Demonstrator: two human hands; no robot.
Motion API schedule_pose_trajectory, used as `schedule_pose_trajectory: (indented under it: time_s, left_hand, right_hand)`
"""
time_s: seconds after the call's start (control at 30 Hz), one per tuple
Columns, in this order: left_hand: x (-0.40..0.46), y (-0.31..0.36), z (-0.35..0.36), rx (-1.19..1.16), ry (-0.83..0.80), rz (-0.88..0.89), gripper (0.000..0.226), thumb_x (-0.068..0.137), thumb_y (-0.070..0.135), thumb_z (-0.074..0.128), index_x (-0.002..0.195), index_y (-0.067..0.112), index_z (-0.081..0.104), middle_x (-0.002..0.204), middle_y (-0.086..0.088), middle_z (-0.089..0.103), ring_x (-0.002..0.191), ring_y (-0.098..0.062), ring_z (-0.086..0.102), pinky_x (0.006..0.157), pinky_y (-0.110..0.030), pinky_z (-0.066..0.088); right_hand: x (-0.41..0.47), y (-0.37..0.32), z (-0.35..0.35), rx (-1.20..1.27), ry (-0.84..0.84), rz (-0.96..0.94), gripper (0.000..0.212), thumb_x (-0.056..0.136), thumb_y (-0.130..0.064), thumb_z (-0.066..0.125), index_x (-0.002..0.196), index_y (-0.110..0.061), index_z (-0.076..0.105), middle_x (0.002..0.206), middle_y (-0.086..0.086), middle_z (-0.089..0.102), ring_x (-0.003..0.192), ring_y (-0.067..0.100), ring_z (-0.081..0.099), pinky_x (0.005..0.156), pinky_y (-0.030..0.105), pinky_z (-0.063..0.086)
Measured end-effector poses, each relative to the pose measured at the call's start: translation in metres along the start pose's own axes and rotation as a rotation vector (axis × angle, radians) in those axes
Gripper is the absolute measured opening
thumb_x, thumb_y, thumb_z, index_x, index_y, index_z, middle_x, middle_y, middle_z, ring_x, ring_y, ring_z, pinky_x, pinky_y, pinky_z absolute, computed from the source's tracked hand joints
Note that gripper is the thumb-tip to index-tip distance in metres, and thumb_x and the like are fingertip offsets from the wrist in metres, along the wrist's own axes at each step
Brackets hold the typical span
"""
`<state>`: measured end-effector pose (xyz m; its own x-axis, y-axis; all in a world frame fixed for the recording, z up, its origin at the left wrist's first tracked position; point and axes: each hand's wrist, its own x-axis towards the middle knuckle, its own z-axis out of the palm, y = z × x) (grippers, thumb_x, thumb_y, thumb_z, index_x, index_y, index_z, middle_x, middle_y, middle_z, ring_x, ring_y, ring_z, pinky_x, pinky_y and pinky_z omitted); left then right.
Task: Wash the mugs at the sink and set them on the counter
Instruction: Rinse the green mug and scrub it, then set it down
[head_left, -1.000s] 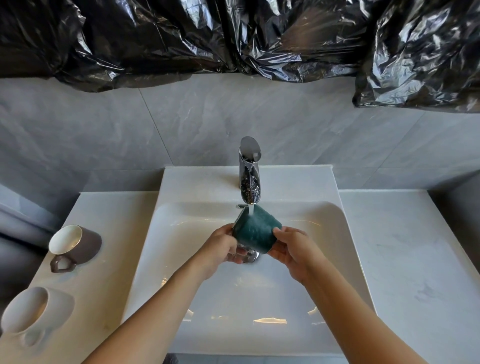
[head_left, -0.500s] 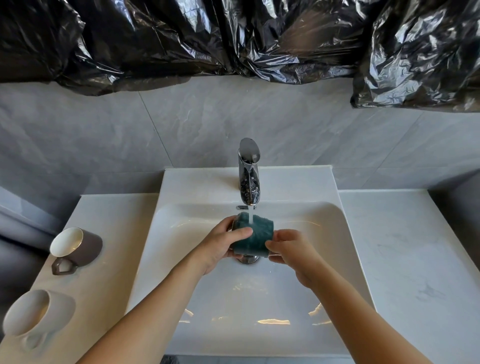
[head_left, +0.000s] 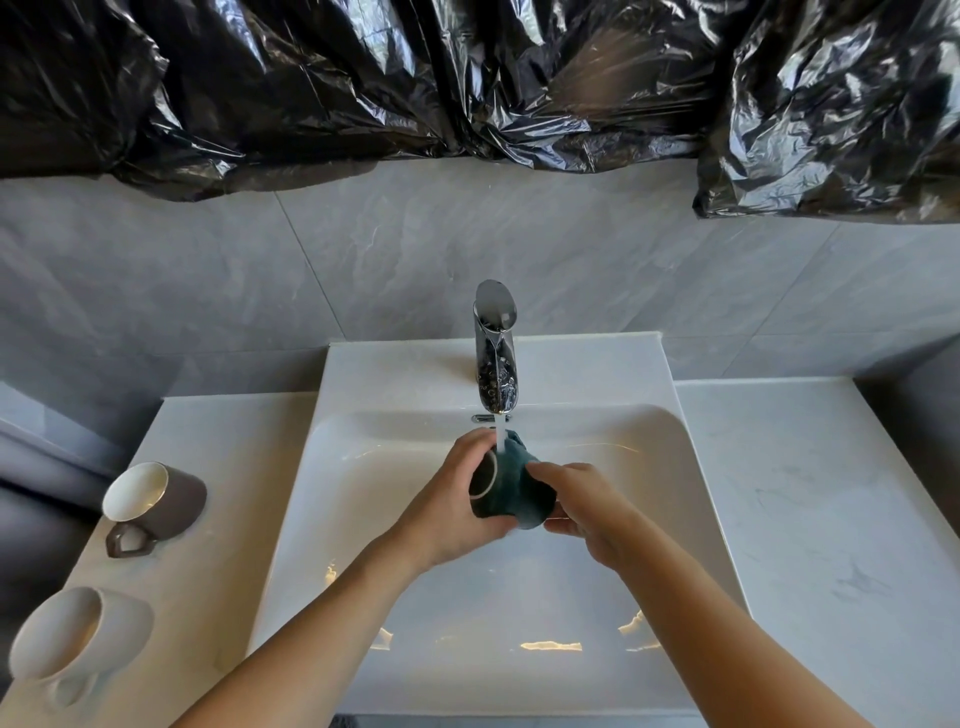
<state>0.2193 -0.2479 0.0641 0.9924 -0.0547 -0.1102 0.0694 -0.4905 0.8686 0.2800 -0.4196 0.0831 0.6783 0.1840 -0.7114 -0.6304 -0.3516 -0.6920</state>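
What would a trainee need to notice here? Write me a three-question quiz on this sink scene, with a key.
1. True or false: water is running from the faucet onto the green mug.
2. How many mugs lie on the counter left of the sink?
A. one
B. two
C. three
3. Which hands hold the green mug?

Key:
1. True.
2. B: the brown mug and the white mug, both on their sides.
3. Both: the left hand near the rim, the right hand at the base.
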Motion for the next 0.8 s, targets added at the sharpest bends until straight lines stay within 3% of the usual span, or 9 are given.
schedule_pose_trajectory:
  time_s: [0.1, 0.23, 0.4, 0.57, 0.7, 0.8]
  left_hand:
    - [-0.001, 0.002, -0.002, 0.118, 0.028, 0.083, 0.087, 0.07, 0.027, 0.086, 0.142, 0.028, 0.038, 0.145, 0.021, 0.029, 0.135, 0.002, 0.034, 0.108, -0.028, 0.044]
    - [-0.007, 0.003, -0.006, 0.191, 0.071, 0.086, 0.093, 0.068, 0.036, 0.087, 0.145, 0.023, 0.037, 0.146, 0.021, 0.021, 0.131, 0.001, 0.039, 0.104, -0.021, 0.046]
    - [-0.011, 0.004, -0.01, 0.278, 0.09, 0.046, 0.105, 0.067, 0.051, 0.086, 0.151, 0.025, 0.028, 0.15, 0.018, 0.029, 0.138, 0.003, 0.03, 0.111, -0.014, 0.032]
    - [-0.014, 0.014, -0.01, 0.302, 0.117, 0.038, 0.096, 0.069, 0.043, 0.086, 0.147, 0.031, 0.031, 0.135, 0.029, 0.033, 0.128, 0.008, 0.028, 0.097, 0.003, 0.023]
    - [-0.011, 0.021, -0.009, 0.309, 0.105, 0.043, 0.089, 0.067, 0.042, 0.083, 0.14, 0.035, 0.033, 0.132, 0.025, 0.042, 0.129, -0.003, 0.033, 0.1, -0.021, 0.043]
    - [-0.011, 0.027, -0.009, 0.331, 0.082, 0.027, 0.074, 0.066, 0.042, 0.084, 0.125, 0.037, 0.039, 0.12, 0.025, 0.045, 0.122, -0.003, 0.036, 0.093, -0.027, 0.049]
  right_hand:
    - [0.0, 0.002, 0.001, 0.027, -0.056, -0.012, 0.035, 0.094, -0.041, 0.061, 0.109, -0.009, 0.064, 0.107, 0.01, 0.072, 0.106, 0.026, 0.066, 0.093, 0.039, 0.053]
    - [-0.001, 0.005, 0.0, 0.045, -0.153, -0.035, 0.043, 0.097, -0.048, 0.057, 0.114, -0.01, 0.063, 0.111, 0.007, 0.072, 0.109, 0.021, 0.065, 0.097, 0.037, 0.052]
    - [-0.001, 0.009, 0.001, 0.145, -0.219, -0.043, 0.042, 0.098, -0.044, 0.056, 0.116, -0.007, 0.065, 0.107, 0.007, 0.075, 0.105, 0.021, 0.069, 0.095, 0.036, 0.055]
    - [0.002, 0.016, 0.009, 0.254, -0.297, -0.021, 0.043, 0.097, -0.047, 0.057, 0.118, -0.011, 0.068, 0.11, 0.007, 0.075, 0.107, 0.023, 0.068, 0.102, 0.041, 0.052]
    - [0.005, 0.019, 0.009, 0.311, -0.339, -0.03, 0.048, 0.09, -0.047, 0.065, 0.119, -0.009, 0.069, 0.112, 0.008, 0.075, 0.114, 0.025, 0.066, 0.104, 0.042, 0.05]
    - [0.006, 0.019, 0.006, 0.313, -0.331, -0.042, 0.043, 0.093, -0.042, 0.064, 0.119, -0.007, 0.067, 0.109, 0.008, 0.076, 0.11, 0.025, 0.068, 0.099, 0.039, 0.053]
